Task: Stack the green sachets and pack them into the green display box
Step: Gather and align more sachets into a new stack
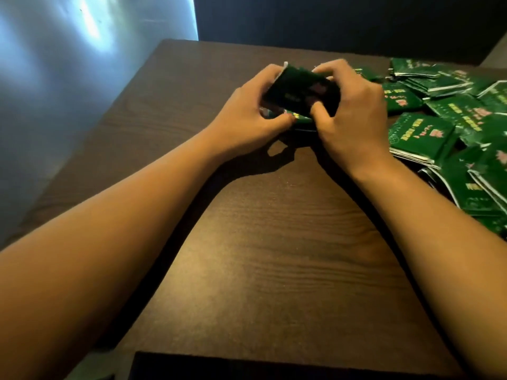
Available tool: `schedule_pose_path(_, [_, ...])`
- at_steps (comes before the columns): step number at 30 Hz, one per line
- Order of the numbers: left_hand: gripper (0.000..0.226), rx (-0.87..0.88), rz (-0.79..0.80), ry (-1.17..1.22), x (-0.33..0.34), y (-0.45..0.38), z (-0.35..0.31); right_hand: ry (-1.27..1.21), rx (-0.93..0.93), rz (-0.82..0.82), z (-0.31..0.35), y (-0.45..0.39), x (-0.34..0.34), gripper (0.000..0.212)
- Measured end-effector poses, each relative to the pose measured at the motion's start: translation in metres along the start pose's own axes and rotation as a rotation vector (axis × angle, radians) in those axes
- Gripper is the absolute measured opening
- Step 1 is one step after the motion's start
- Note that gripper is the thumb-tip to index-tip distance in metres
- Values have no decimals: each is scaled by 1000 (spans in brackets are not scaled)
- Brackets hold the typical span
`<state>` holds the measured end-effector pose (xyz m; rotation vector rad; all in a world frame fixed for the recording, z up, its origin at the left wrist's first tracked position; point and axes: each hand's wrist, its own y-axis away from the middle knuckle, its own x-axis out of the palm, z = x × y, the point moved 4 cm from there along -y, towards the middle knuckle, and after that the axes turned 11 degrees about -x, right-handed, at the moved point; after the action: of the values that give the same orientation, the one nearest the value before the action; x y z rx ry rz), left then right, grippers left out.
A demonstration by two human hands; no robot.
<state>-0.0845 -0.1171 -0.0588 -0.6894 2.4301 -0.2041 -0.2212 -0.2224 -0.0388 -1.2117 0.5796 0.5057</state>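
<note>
A stack of dark green sachets (299, 90) is held tilted above the far middle of the wooden table (274, 256). My left hand (247, 116) grips its left end, fingers over the top and thumb below. My right hand (354, 111) grips its right end, fingers curled over the far edge. Another green piece (301, 117) shows just beneath the stack; I cannot tell whether it is the display box or a sachet. A heap of loose green sachets (452, 119) with yellow and pink print lies to the right of my right hand.
The heap spreads along the table's right side down to the right edge (488, 209). A pale metallic wall (82, 78) stands on the left and a dark panel (343, 23) behind the table. A dark edge (274, 366) runs across the bottom.
</note>
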Motion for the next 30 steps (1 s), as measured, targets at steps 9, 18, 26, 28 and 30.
schedule_pose_path(9, [28, -43, -225, 97, -18, 9, 1, -209, 19, -30, -4, 3, 1, 34])
schedule_pose_path(18, [28, -297, -435, 216, -58, 7, 39, -80, 108, 377, -9, 6, 29, 58])
schedule_pose_path(26, [25, -268, -540, 241, -65, 11, 42, 127, 142, 478, -6, 7, 21, 47])
schedule_pose_path(28, [26, -280, -513, 249, -64, 10, 45, 168, 169, 452, -11, 7, 18, 37])
schedule_pose_path(30, [30, -306, -433, 244, -59, 8, 47, 162, 191, 443, -13, 7, 15, 41])
